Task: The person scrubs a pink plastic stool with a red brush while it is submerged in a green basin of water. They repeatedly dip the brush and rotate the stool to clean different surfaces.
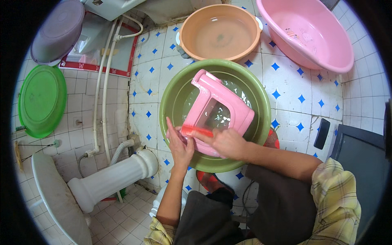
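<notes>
A round olive-green plastic basin (166, 101) with water in it stands on the floor before me. A wet pink moulded plastic frame (191, 111) rests tilted in it, with a large opening through its side. My left hand (181, 150) steadies the frame's near left corner, its thumb against the plastic and a finger pointing up. In my right hand (228, 142) is a red brush (200, 131), pressed to the near side of the frame close to my left fingers. My right fingers partly cover the brush.
Beyond the basin stand an orange tub (183, 27) of water and a large pink tub (309, 56). A white pedestal washbasin (113, 177) and pipes (105, 92) are at left. A dark phone (322, 133) lies at right, beside a grey-black panel (361, 159).
</notes>
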### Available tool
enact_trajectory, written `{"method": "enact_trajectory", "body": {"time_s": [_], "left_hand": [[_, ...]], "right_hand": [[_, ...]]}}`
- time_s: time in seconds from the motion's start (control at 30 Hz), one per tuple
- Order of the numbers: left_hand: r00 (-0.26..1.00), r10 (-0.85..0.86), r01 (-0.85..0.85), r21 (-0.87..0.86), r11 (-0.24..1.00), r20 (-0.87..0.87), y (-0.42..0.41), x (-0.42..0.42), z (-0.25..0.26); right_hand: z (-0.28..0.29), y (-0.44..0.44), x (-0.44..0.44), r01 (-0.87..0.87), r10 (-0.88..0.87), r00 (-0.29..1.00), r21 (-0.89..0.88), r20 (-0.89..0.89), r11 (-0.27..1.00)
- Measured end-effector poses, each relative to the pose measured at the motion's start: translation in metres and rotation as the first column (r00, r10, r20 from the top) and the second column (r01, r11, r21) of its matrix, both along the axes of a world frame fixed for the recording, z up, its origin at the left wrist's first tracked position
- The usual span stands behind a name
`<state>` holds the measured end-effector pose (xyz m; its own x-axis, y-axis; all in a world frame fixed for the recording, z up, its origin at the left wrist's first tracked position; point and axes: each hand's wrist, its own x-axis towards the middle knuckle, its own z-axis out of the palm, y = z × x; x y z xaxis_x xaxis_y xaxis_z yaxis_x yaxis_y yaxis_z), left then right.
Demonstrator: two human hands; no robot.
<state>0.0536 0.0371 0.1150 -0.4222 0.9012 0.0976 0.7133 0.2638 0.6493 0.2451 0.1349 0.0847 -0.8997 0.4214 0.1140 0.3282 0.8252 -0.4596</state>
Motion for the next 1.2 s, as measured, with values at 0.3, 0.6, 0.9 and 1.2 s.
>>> {"method": "enact_trajectory", "body": {"time_s": [0.3,0.6,0.9,1.2], "left_hand": [[0.997,0.010,-0.009,-0.006,1.000,0.073,0.000,0.002,0.001],[0.986,-0.083,0.088,0.032,0.996,-0.144,0.006,0.000,0.001],[0.953,-0.158,0.158,-0.017,0.987,-0.257,-0.002,-0.004,0.009],[0.944,-0.160,0.163,-0.016,0.987,-0.290,-0.002,-0.003,0.004]], "right_hand": [[0.020,0.010,-0.008,0.082,-0.084,0.996,0.039,0.036,0.996],[0.020,0.032,-0.019,0.140,-0.140,0.990,-0.017,-0.008,0.990],[0.041,0.129,-0.005,0.468,-0.498,0.867,-0.284,-0.038,0.837],[0.038,0.111,-0.012,0.361,-0.410,0.906,-0.316,-0.106,0.878]]}}
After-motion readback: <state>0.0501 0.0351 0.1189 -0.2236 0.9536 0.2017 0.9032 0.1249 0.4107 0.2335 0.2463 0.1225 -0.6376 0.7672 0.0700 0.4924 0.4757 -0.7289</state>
